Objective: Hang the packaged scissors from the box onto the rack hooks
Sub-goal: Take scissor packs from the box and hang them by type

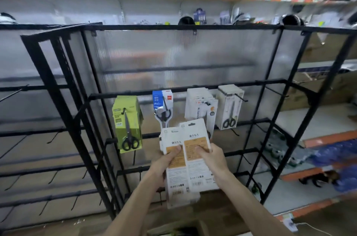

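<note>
Store shelving backs the rack (183,27), four bunches of hung packs (128,123) up; at six o'clock left hand (168,160) and right hand (211,158) each grasp unhung scissor packs (195,131).

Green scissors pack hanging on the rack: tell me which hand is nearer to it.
Left. The left hand grips white packs right of and below the green scissors pack; the right hand grips another white pack farther right.

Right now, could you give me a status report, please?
Left hand and right hand each gripping white scissor packs, held up before rack. Not yet hooked. Hanging packs directly behind.
</note>
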Available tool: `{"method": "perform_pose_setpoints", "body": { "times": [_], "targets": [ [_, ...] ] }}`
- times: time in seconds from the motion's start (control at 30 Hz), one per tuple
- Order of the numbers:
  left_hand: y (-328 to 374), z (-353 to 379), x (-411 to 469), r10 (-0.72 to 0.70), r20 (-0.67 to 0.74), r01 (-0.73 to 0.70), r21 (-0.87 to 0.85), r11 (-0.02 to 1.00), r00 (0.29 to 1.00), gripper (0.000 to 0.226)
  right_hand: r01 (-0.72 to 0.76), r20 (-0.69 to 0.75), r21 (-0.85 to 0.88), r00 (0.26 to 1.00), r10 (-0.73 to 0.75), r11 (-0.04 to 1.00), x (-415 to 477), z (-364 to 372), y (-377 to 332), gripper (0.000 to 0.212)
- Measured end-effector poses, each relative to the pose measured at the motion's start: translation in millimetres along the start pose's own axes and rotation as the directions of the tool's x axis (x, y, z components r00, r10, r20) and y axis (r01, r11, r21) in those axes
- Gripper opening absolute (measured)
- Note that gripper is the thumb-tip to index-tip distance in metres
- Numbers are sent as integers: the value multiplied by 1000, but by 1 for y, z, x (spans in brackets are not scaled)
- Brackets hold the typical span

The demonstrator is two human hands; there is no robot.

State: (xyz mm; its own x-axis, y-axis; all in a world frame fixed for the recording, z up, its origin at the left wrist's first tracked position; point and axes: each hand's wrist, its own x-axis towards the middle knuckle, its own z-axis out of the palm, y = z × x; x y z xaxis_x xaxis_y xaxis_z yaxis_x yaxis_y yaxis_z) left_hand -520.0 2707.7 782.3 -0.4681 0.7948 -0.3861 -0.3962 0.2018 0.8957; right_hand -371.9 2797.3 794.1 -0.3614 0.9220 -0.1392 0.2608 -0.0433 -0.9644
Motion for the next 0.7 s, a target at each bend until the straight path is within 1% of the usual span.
{"method": "perform_pose_setpoints", "body": {
  "times": [0.03, 0.1, 0.17, 0.27, 0.37, 0.4, 0.43, 0.5, 0.53, 0.57, 0.63, 0.67, 0.7],
  "targets": [
    [3, 3, 0, 27, -27, -27, 4, 1000, 999, 28, -8, 6, 19, 1000, 8, 1000, 0, 1, 0, 11],
    [7, 6, 1, 69, -73, -69, 1, 998, 995, 29, -9, -13, 68, 1000, 10, 998, -2, 2, -4, 9],
    [11, 7, 1, 101, -98, -101, 0, 995, 990, 28, 17, -89, 67, 996, -11, 998, -7, 1, -10, 8],
    [12, 7, -1, 147, -159, -147, 17, 989, 976, 25, 63, -169, -58, 983, -72, 996, -16, 3, -21, 12],
    [12, 5, -3, 196, -183, -196, 15, 980, 963, 33, 156, -197, -235, 959, -205, 959, -23, 13, -29, 7],
    [12, 5, -4, 212, -181, -212, 19, 977, 960, 36, 195, -176, -290, 952, -252, 937, -26, 18, -32, 9],
    [12, 6, -4, 227, -180, -226, 26, 974, 957, 37, 229, -124, -325, 952, -281, 918, -29, 23, -34, 10],
    [13, 7, -6, 262, -177, -260, 36, 965, 949, 33, 279, 29, -317, 958, -285, 907, -36, 35, -34, 13],
    [14, 6, -7, 281, -177, -277, 49, 960, 943, 33, 302, 97, -322, 953, -285, 897, -37, 41, -29, 19],
    [14, 4, -8, 292, -182, -286, 59, 956, 939, 36, 318, 156, -365, 948, -279, 875, -39, 43, -25, 27],
    [14, -4, -10, 280, -166, -272, 66, 960, 946, 41, 338, 220, -420, 938, -266, 842, -38, 41, -19, 42],
    [14, -8, -12, 274, -157, -267, 68, 961, 949, 32, 344, 240, -414, 934, -264, 843, -36, 39, -16, 47],
    [15, -11, -17, 270, -157, -264, 59, 963, 950, 17, 335, 251, -421, 936, -246, 843, -37, 36, -17, 48]
  ]
}}
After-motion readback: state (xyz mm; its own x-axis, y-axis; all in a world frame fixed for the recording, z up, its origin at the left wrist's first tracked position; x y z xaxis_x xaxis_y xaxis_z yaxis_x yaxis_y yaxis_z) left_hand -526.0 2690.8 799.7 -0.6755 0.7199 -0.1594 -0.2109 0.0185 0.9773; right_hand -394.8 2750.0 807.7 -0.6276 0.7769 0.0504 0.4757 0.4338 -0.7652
